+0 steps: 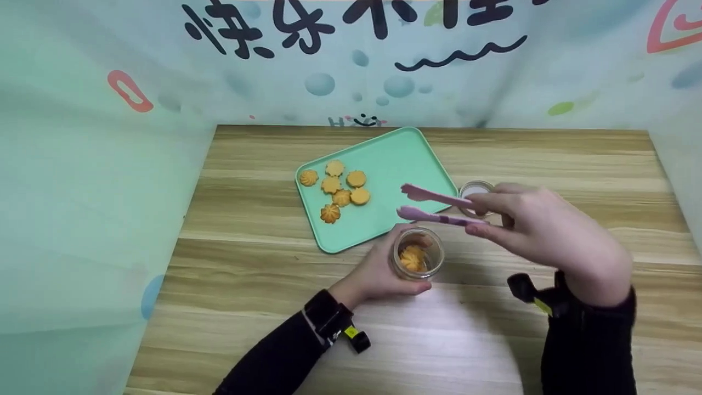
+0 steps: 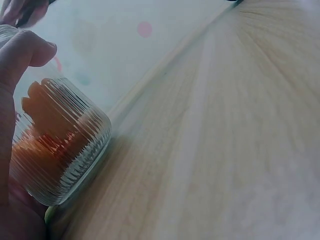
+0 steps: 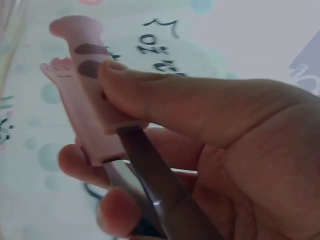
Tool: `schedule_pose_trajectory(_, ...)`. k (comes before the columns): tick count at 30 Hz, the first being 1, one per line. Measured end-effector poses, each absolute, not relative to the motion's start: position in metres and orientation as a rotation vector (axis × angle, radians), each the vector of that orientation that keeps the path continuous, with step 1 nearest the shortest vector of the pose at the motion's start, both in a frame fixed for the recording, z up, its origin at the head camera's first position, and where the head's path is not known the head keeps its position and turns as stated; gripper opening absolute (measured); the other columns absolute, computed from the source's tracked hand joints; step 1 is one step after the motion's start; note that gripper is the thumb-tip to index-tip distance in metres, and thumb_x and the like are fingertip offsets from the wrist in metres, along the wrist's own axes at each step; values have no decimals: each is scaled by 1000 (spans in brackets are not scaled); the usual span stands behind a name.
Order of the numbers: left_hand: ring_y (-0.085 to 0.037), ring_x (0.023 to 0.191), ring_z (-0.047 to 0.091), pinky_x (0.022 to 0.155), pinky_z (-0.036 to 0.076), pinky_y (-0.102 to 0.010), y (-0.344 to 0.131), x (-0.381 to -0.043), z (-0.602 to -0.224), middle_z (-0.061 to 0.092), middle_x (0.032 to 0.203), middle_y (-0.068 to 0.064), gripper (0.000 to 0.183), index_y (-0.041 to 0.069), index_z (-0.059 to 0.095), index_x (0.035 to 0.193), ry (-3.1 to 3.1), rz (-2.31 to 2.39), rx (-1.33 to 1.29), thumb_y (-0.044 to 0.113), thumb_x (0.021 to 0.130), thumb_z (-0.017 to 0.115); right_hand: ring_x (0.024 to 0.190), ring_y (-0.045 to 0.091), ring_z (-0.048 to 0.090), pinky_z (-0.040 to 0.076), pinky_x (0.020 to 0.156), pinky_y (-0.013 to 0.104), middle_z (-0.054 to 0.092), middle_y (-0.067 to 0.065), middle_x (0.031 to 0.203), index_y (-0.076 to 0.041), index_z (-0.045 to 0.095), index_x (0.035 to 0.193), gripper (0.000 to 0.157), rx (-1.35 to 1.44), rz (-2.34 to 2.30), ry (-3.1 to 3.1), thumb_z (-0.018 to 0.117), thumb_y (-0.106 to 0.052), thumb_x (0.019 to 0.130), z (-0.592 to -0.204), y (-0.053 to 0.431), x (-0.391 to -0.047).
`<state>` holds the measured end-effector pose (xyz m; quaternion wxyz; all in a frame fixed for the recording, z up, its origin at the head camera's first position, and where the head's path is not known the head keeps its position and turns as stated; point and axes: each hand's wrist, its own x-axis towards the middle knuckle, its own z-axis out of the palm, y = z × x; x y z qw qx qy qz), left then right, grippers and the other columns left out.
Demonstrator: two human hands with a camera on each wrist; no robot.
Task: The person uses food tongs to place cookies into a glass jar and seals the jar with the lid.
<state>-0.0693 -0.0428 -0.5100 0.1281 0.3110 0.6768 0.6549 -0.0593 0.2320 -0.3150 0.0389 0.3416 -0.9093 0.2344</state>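
Note:
My left hand (image 1: 384, 271) grips a ribbed glass jar (image 1: 440, 253) round its side, its open mouth facing up. Inside the jar are cookies (image 1: 412, 258), which also show through the glass in the left wrist view. My right hand (image 1: 540, 227) pinches pink tongs (image 1: 433, 195) between thumb and fingers. The tongs' two arms stand apart with nothing between their tips, up and left of my hand, over the near right part of the green tray (image 1: 395, 164). In the right wrist view, the thumb presses one pink paw-shaped arm (image 3: 90, 65), and metal strips run back from it.
Several round and swirled cookies (image 1: 341, 197) lie on the left part of the tray. A round lid (image 1: 476, 189) sits by the tray's right corner, partly behind my right hand. A printed cloth (image 1: 356, 82) stands along the back edge of the wooden table (image 1: 241, 274).

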Motion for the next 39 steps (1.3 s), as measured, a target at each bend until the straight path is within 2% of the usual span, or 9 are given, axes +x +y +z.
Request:
schedule_pose_trajectory(5,-22,134,60,122,45,-40,-43,-69,-509,65,142,-9,95,16,50,151,1964,1894,909,15,72,103,77,12,60,54,67,34,71,0,95,-11,80,116,19,1082,732,-2899,82,-23,101,-319,222,-96)
schedule_pose_trajectory(10,-31,136,58,123,44,-42,-40,-69,-508,63,144,-13,94,10,49,151,1945,1892,917,12,73,101,81,19,64,55,71,40,73,6,95,-7,81,120,27,1125,674,-3001,84,-23,99,-325,208,-133)
schedule_pose_trajectory(13,-28,135,59,123,44,-41,-39,-70,-509,64,143,-9,93,11,49,151,1953,1880,927,14,74,101,86,22,68,58,75,44,76,8,100,-6,81,123,31,1126,631,-3069,84,-25,99,-329,199,-149)
schedule_pose_trajectory(17,-19,134,60,122,45,-38,-41,-70,-509,64,141,0,93,16,50,150,1998,1863,933,20,74,102,85,22,66,57,76,44,75,8,98,-8,82,115,25,1206,603,-3068,84,-27,98,-337,185,-166)
schedule_pose_trajectory(21,-16,133,59,121,45,-37,-43,-69,-508,64,141,3,92,18,50,150,2027,1859,929,23,74,102,82,23,62,55,77,44,73,6,92,-8,80,107,21,1292,579,-3043,84,-27,98,-347,168,-178)
schedule_pose_trajectory(29,-15,134,59,122,45,-37,-44,-68,-508,63,142,5,93,19,50,151,2048,1848,922,25,74,102,82,23,65,58,79,45,76,5,93,-9,82,106,20,1299,554,-3085,85,-27,97,-364,149,-188)
schedule_pose_trajectory(34,-17,134,59,121,45,-38,-43,-69,-509,64,141,2,91,18,50,150,2032,1856,938,25,75,102,93,31,71,59,86,50,77,12,100,-5,81,115,27,1275,572,-3074,85,-25,98,-374,149,-190)
schedule_pose_trajectory(39,-17,134,59,122,44,-38,-42,-68,-510,64,142,1,93,17,50,151,2015,1864,929,22,74,102,101,37,70,58,88,52,77,17,105,-3,80,122,31,1254,611,-3087,84,-22,98,-386,151,-192)
